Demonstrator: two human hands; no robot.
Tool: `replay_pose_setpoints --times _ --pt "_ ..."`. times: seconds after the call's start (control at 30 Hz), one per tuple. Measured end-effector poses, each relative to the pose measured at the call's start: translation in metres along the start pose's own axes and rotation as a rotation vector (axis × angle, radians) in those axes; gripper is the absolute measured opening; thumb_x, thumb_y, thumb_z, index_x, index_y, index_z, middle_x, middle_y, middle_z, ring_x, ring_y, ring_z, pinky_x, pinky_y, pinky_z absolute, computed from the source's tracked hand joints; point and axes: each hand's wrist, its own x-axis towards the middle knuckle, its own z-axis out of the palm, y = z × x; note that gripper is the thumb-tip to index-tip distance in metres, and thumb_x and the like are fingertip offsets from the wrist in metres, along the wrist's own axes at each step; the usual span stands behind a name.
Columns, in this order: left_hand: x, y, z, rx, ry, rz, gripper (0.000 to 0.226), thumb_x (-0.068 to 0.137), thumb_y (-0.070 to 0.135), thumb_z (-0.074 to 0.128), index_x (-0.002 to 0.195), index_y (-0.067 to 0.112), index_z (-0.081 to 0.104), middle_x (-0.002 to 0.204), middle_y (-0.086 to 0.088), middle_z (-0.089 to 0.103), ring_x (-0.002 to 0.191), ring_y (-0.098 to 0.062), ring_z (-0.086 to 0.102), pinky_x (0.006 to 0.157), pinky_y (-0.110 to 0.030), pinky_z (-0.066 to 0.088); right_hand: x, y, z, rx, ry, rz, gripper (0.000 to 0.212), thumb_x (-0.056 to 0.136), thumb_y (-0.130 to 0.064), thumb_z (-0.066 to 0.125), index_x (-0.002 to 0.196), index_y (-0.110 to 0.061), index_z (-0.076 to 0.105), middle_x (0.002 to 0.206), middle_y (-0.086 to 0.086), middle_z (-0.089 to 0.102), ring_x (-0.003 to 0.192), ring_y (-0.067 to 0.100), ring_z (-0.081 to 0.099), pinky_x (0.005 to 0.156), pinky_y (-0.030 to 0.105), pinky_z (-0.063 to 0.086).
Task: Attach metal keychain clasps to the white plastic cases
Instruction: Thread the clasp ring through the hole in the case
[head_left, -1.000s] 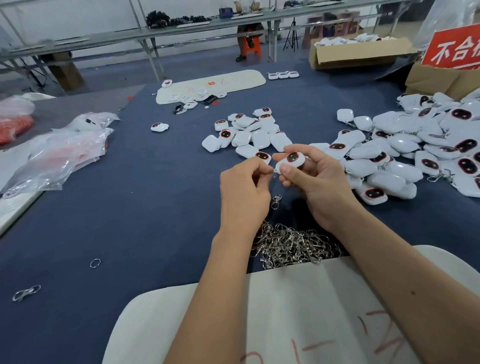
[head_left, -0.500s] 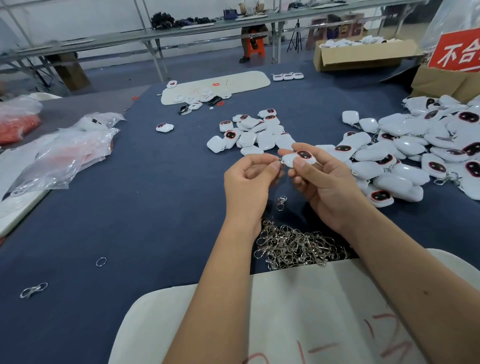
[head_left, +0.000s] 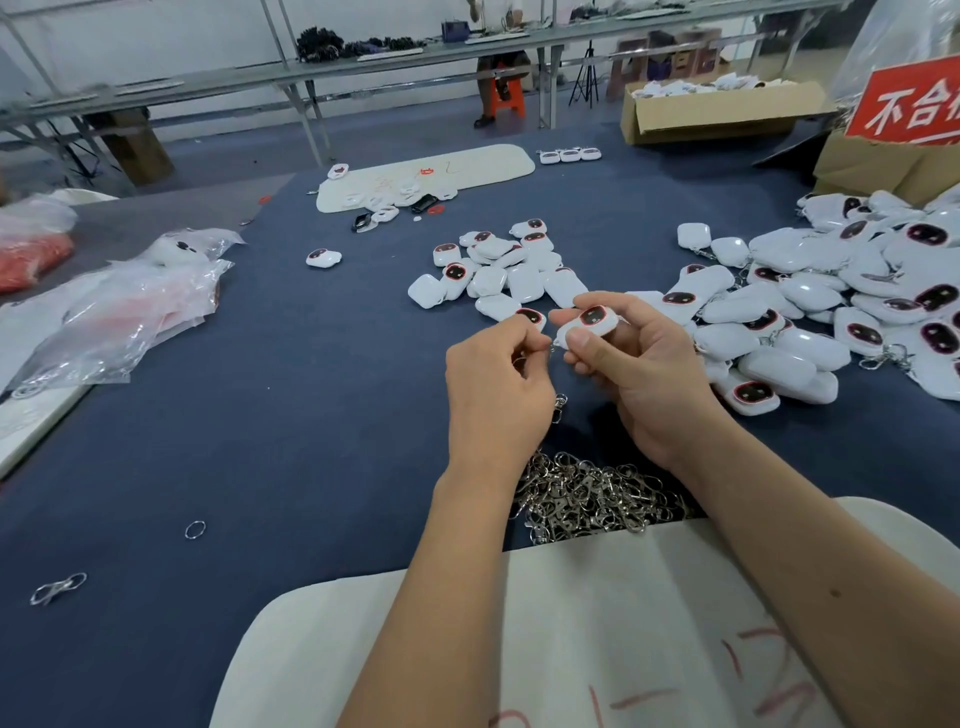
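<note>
Change: since the earlier pictures both hands have stayed together over the blue table, the case a little more tilted in the right hand; the clasp goes on dangling under the left.
Right hand: the right hand (head_left: 639, 371) has thumb and fingers curled round a white case (head_left: 589, 321), dark red-rimmed window facing up.
Left hand: the left hand (head_left: 498, 384) is curled, fingertips pinched at the case's near end, where a small ring seems to sit; too small to be sure.
Clasp: a metal clasp (head_left: 559, 406) hangs below the left hand, between the two wrists.
Spare clasps: a heap of clasps (head_left: 587, 493) lies on the table (head_left: 270, 415) just beneath the forearms, against the edge of a white board (head_left: 597, 623).
Middle pile: a small cluster of cases (head_left: 498, 275) lies just beyond the hands.
Right pile: a large pile of cases (head_left: 831, 306) spreads to the right, some with rings showing.
Left side: crumpled plastic bags (head_left: 119, 306); a loose ring (head_left: 195, 529) and a stray clasp (head_left: 57, 588) lie well apart from the heap.
Far end: a cardboard box (head_left: 717, 111) and a red sign (head_left: 909, 104).
</note>
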Motion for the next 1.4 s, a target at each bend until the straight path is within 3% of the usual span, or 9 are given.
replay_pose_setpoints --times 0.2,0.3,0.47,0.7,0.87,1.03,1.13,1.2,1.4 --pt "0.001 -0.004 -0.002 0.099 -0.086 -0.060 0.019 0.087 0.001 0.065 0.076 0.016 0.071 0.067 0.002 0.066 0.063 -0.019 0.059 0.060 -0.036 0.050 -0.002 0.001 0.002 -0.165 -0.085 -0.046 0.030 0.092 0.003 0.071 0.120 -0.005 0.063 0.115 0.011 0.076 0.080 0.014 0.067 0.075 0.025 0.056" --pt "0.004 0.002 0.001 -0.124 -0.013 -0.236 0.014 0.087 0.004 0.074 0.083 0.016 0.077 0.075 0.004 0.074 0.071 -0.013 0.069 0.070 -0.024 0.055 -0.001 -0.002 0.002 0.026 -0.048 0.025 0.040 0.087 -0.008 0.074 0.125 -0.007 0.062 0.120 0.011 0.075 0.076 0.012 0.065 0.075 0.022 0.055" --pt "0.006 0.006 0.002 -0.490 -0.097 -0.474 0.006 0.094 0.009 0.073 0.094 0.005 0.077 0.089 -0.019 0.076 0.077 -0.019 0.069 0.091 -0.047 0.058 0.002 -0.006 -0.002 0.327 -0.078 0.112 0.037 0.088 -0.007 0.066 0.125 -0.008 0.064 0.125 0.014 0.073 0.076 0.012 0.065 0.074 0.017 0.055" --pt "0.006 0.008 0.001 -0.660 -0.102 -0.495 0.005 0.096 0.008 0.070 0.095 0.008 0.075 0.093 -0.014 0.074 0.088 -0.020 0.066 0.081 -0.033 0.056 0.002 -0.007 0.000 0.358 -0.073 0.141 0.037 0.087 -0.008 0.067 0.124 -0.010 0.066 0.108 0.012 0.071 0.077 0.011 0.065 0.071 0.016 0.055" --pt "0.005 0.008 0.005 -0.556 -0.036 -0.421 0.015 0.100 0.007 0.063 0.088 0.012 0.069 0.084 -0.005 0.071 0.081 -0.016 0.068 0.082 -0.033 0.060 0.000 -0.007 0.003 0.214 -0.030 0.142 0.043 0.081 -0.016 0.073 0.123 -0.010 0.065 0.076 0.003 0.070 0.067 0.007 0.065 0.065 0.015 0.054" --pt "0.005 0.006 0.006 -0.303 -0.020 -0.276 0.020 0.098 0.004 0.062 0.081 0.011 0.066 0.077 -0.003 0.071 0.077 -0.022 0.073 0.085 -0.050 0.060 0.000 -0.005 0.004 0.182 0.026 0.116 0.044 0.077 -0.015 0.078 0.119 -0.009 0.068 0.093 0.007 0.077 0.066 0.008 0.066 0.067 0.016 0.055" --pt "0.004 0.007 0.006 -0.227 -0.025 -0.238 0.027 0.098 0.003 0.062 0.075 0.018 0.063 0.068 0.007 0.065 0.067 -0.012 0.068 0.077 -0.042 0.062 0.000 -0.005 0.004 0.171 0.045 0.102 0.043 0.074 -0.018 0.079 0.116 -0.011 0.070 0.098 0.011 0.077 0.067 0.010 0.065 0.068 0.018 0.055" --pt "0.002 0.006 0.006 -0.162 -0.039 -0.198 0.029 0.096 0.002 0.060 0.072 0.019 0.060 0.067 0.002 0.064 0.066 -0.018 0.065 0.067 -0.031 0.055 0.001 -0.005 0.003 0.153 0.044 0.088 0.044 0.075 -0.017 0.079 0.117 -0.011 0.069 0.100 0.011 0.078 0.067 0.009 0.065 0.069 0.018 0.055" --pt "0.000 0.002 0.003 0.012 -0.093 -0.062 0.023 0.097 0.003 0.056 0.076 0.012 0.055 0.071 0.000 0.061 0.072 -0.025 0.058 0.067 -0.040 0.049 0.000 -0.002 0.004 0.027 0.069 0.049 0.050 0.075 -0.021 0.080 0.121 -0.007 0.067 0.111 0.022 0.076 0.071 0.013 0.064 0.072 0.022 0.055"
